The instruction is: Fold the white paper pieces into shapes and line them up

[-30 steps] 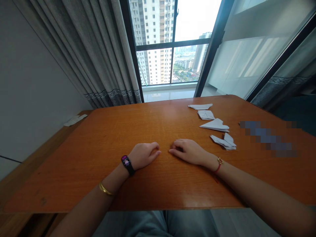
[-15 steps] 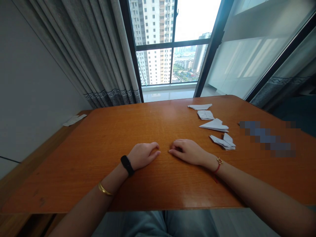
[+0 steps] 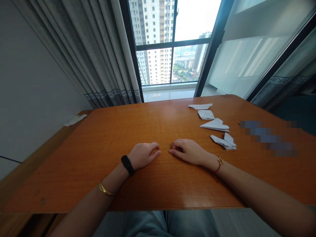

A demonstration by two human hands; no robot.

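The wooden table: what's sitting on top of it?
On the table, four folded white papers form a line; the left hand and right hand rest there too. Whatever lies under the hands or behind the pixelated patch cannot be seen.

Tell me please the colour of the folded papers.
The papers are white, seen best in the head view.

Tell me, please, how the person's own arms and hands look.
The left hand and right hand are ungloved, and no sleeves show. On the left are a black watch, screen dark, and, farther from the hand, a gold bangle; on the right, a thin red cord with a golden ornament.
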